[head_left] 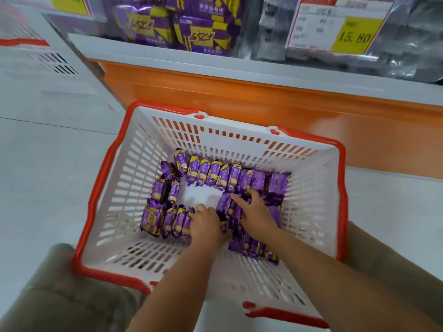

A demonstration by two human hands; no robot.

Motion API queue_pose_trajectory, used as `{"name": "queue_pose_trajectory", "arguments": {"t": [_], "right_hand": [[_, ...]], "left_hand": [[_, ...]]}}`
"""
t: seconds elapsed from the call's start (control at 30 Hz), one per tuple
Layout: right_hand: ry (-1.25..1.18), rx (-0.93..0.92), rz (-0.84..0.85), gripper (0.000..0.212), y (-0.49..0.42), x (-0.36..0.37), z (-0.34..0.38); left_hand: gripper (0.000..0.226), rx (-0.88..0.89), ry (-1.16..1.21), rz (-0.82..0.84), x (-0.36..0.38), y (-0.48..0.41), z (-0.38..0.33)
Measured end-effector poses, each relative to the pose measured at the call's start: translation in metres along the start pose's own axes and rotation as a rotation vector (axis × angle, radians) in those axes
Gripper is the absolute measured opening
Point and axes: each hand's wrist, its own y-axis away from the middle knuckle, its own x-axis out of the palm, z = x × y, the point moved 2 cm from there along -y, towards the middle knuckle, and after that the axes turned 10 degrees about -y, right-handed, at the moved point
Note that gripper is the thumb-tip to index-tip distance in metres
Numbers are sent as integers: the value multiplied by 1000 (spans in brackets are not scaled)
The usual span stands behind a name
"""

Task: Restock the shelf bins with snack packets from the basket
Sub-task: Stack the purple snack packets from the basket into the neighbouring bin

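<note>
Left hand (206,222) reaches down inside a shopping basket (100,188), knuckles up, fingers bent down against the end of the near row of snack packets (215,174). The fingertips are hidden, so whether it has actually closed on any packet cannot be told. Right hand (255,215) is just beside it, forefinger straight along one packet, the other fingers curled over the top of a standing bunch, thumb on the near side, gripping them.

The packets are small, purple and yellow foil-wrapped bars, standing on edge in rows around the basket floor, with a bare white patch in the middle. They are probably light and rather stiff, with slick wrappers and crimped ends. A row squeezed from both ends should lift together; a loose hold may let the middle ones slip out. Crushing seems a mild risk.

The basket is white slotted plastic with a red rim and tall sloping walls. It sits on the pale floor (48,164) between the person's knees (55,271), so hands must rise straight up to get past the rim.

Beyond it stands an orange shelf base (239,99). Above that is the shelf bin (134,47), holding larger purple packs (199,29), with a yellow price card (335,25) to the right. The space between basket and bin is open. Another white basket (28,56) sits far left.
</note>
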Motion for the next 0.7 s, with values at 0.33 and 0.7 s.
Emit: {"name": "queue_pose_trajectory", "arguments": {"t": [0.33,0.7], "right_hand": [[-70,0,55,69,2,-8,0],[-192,111,46,64,13,-29,20]], "left_hand": [[64,-135,-32,53,0,-6,-10],[29,-7,575,221,-37,4,39]]}}
